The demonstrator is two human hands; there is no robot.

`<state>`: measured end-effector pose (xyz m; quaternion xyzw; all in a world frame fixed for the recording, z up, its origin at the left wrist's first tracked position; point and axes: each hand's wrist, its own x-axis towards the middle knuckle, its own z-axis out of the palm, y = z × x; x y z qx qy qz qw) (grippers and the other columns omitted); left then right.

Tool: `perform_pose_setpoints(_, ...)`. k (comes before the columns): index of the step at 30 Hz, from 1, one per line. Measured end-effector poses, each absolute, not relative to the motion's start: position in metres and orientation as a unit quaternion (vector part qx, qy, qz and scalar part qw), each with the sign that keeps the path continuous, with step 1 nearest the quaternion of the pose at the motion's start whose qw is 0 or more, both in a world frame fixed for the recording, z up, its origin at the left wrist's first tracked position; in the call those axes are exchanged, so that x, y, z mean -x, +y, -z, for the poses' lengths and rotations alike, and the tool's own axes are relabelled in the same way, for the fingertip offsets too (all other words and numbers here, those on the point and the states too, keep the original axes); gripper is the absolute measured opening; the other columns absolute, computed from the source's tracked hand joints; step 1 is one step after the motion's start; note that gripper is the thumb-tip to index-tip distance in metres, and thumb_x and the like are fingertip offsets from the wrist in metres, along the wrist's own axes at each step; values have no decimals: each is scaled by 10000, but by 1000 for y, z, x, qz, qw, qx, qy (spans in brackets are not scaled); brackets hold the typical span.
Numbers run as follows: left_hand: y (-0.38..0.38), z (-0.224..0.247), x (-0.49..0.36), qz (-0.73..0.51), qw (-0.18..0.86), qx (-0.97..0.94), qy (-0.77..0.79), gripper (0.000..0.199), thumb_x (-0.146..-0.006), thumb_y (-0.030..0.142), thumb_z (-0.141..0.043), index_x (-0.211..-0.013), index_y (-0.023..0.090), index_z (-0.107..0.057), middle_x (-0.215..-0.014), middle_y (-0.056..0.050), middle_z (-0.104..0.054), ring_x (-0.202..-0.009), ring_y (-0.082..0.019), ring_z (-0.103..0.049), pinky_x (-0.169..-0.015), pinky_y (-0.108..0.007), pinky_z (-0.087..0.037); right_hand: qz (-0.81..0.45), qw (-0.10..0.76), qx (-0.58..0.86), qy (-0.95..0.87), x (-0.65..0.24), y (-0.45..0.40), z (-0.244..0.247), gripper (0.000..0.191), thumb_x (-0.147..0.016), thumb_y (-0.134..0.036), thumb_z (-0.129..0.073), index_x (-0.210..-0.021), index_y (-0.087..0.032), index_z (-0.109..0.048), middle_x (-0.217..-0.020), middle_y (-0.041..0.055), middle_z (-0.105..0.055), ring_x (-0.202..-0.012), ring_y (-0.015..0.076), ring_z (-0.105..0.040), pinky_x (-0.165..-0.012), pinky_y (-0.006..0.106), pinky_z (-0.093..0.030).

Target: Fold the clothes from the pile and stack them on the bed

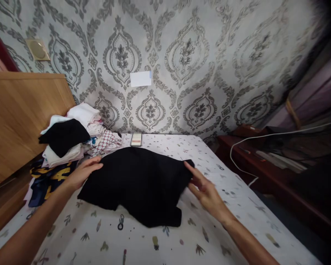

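Note:
A black cloth garment (138,180) lies spread on the white patterned sheet (143,246), uneven at its lower edge. My left hand (86,171) is at its upper left edge, the fingers reaching along the fabric; the fingertips show but whether they pinch it is unclear. At the garment's right end, my right hand (202,186) has the dark corner between thumb and fingers.
Piled clothes (63,147) stand at the left beside a wooden headboard (24,121). A small framed card (136,140) lies by the patterned wall (184,55). On the right is a dark red table (264,173) with a white cable (260,136).

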<state>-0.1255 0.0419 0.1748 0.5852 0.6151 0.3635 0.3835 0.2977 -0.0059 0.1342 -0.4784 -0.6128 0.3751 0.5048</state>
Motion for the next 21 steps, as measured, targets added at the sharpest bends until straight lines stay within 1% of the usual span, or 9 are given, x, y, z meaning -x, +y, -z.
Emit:
perform_pose_setpoints(2,37,-173,142,-295,364,-607,642,336,-697,550,-645,-704,231,-539,-607,23,-570,-569,-182,-550,-539,-286,-414,-399,536,476,-572,-311,-12,-139,649,-857,-494,-690,-1454,-289,-542,-1268,100,-688,-1195,305,-639,-1103,528,-444)
perform_pose_setpoints(5,36,-169,140,-229,253,-687,642,323,-724,533,-609,-638,237,-511,-569,16,-565,-563,-193,-551,-574,-312,-444,-444,576,442,-526,-309,-21,-149,531,-876,-545,-642,-1336,-280,-659,-1202,112,-732,-1174,320,-659,-1062,514,-480)
perform_pose_setpoints(8,37,-179,98,-267,241,-750,555,261,-827,488,-581,-905,243,-623,-929,-39,-717,-910,-245,-663,-800,-354,-521,-450,551,422,-563,-278,-22,-165,413,-862,-538,-672,-1192,-299,-743,-1119,85,-759,-1080,298,-696,-989,475,-535)
perform_pose_setpoints(10,40,-192,57,-283,325,-778,457,385,-866,456,-611,-1203,271,-594,-1292,-74,-662,-1206,-253,-603,-1016,-396,-474,-404,513,411,-636,-252,-20,-182,326,-856,-492,-699,-1119,-313,-770,-1015,49,-765,-964,257,-712,-925,440,-565)
perform_pose_setpoints(12,47,-205,19,-284,406,-804,330,586,-820,424,-698,-1360,283,-520,-1462,-87,-556,-1358,-259,-503,-1127,-428,-391,-345,489,385,-702,-233,-17,-204,248,-886,-446,-671,-1072,-327,-784,-917,20,-745,-868,217,-704,-853,405,-581)
perform_pose_setpoints(14,57,-216,-4,-225,497,-803,240,588,-746,425,-762,-1278,234,-602,-1321,-95,-658,-1235,-278,-604,-1055,-424,-465,-295,507,368,-721,-228,-13,-228,211,-917,-394,-638,-1054,-330,-786,-878,0,-730,-821,186,-696,-801,373,-585)
perform_pose_setpoints(17,70,-228,-2,-95,532,-802,254,342,-727,421,-780,-976,192,-727,-945,-34,-761,-875,-240,-710,-811,-343,-565,-209,597,396,-666,-249,-7,-263,178,-920,-300,-655,-1046,-279,-779,-999,10,-750,-950,185,-705,-856,367,-569)
perform_pose_setpoints(19,73,-235,17,-110,498,-807,297,283,-711,430,-792,-857,195,-734,-772,7,-736,-745,-213,-689,-703,-296,-556,-155,649,409,-623,-274,-5,-281,180,-905,-243,-683,-1065,-226,-766,-1077,41,-755,-995,185,-705,-873,365,-560)
perform_pose_setpoints(21,72,-244,38,-209,447,-801,340,302,-736,468,-768,-876,202,-734,-714,25,-710,-744,-209,-680,-685,-276,-543,-109,673,409,-607,-300,-6,-294,235,-888,-208,-715,-1120,-190,-739,-1095,73,-759,-961,164,-713,-845,345,-555)
